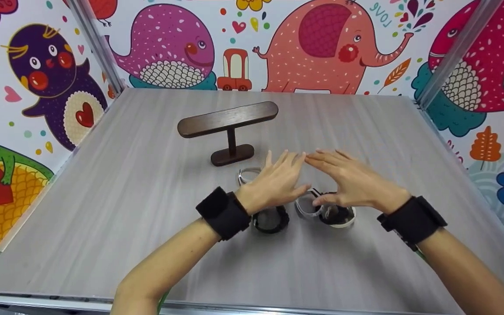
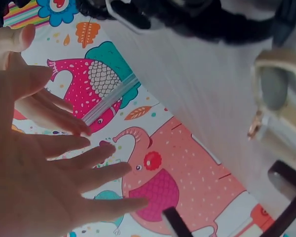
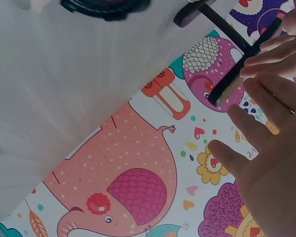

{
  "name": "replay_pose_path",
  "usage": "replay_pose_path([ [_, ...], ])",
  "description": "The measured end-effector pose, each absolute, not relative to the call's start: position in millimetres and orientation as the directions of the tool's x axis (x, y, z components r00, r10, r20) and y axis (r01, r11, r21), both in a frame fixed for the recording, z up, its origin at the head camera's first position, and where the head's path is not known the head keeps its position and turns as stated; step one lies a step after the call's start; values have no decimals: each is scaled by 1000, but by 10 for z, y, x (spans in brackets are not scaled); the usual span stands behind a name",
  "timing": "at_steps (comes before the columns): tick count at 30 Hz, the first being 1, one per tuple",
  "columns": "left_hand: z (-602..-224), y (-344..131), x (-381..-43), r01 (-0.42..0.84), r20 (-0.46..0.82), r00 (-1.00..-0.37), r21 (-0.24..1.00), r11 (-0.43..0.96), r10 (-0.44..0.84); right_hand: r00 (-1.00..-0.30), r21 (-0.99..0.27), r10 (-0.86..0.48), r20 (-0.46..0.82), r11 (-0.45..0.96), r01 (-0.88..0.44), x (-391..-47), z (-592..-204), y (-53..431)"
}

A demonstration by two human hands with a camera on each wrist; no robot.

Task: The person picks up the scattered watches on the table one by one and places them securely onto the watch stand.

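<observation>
Both hands are held up over a small group of ring-shaped bands that look like wristwatches. My left hand [image 1: 274, 180] has its fingers spread and straight, holding nothing. The right hand [image 1: 355, 179] is likewise extended and holds nothing; the fingertips of the two hands meet in the head view. Below the left hand lies a black band [image 1: 271, 221], and past it a pale one [image 1: 244, 176], partly hidden. Under the right hand sit a whitish band [image 1: 306, 208] and a black-and-white one [image 1: 341, 217], both partly covered. The left wrist view shows a cream band [image 2: 293, 69] close up.
A dark brown wooden T-shaped stand [image 1: 231, 119] stands upright behind the bands, its bar tilted up to the right. The grey tabletop [image 1: 125, 183] is bounded by cartoon-printed walls [image 1: 243, 26] with metal posts [image 1: 457, 52] at the far corners.
</observation>
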State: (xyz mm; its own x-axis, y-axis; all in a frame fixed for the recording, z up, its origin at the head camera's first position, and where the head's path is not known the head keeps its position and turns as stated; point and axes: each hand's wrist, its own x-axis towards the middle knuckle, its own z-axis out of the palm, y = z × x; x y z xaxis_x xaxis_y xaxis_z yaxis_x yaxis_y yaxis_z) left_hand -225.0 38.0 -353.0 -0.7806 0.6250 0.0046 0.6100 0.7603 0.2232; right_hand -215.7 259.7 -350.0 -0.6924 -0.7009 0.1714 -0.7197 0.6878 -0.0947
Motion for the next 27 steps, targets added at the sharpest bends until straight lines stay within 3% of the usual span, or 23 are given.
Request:
replay_pose_path([
  [6, -3672, 443, -2192, 596, -41, -783, 231, 769, 620, -695, -109, -706, 141, 686, -719, -2116, -3650, 2661],
  [13, -3774, 521, -2169, 582, -139, -778, 207, 786, 613, -747, -153, -662, 58, 733, -662, -2078, -3780, 2734],
  [20, -3919, 545, -2156, 611, -219, -747, 149, 778, 628, -771, -165, -635, -51, 767, -620, -2134, -3925, 2753],
  [27, -3998, 605, -2154, 618, -288, -712, 175, 766, 640, -777, -256, -624, -85, 767, -588, -2225, -3980, 2735],
])
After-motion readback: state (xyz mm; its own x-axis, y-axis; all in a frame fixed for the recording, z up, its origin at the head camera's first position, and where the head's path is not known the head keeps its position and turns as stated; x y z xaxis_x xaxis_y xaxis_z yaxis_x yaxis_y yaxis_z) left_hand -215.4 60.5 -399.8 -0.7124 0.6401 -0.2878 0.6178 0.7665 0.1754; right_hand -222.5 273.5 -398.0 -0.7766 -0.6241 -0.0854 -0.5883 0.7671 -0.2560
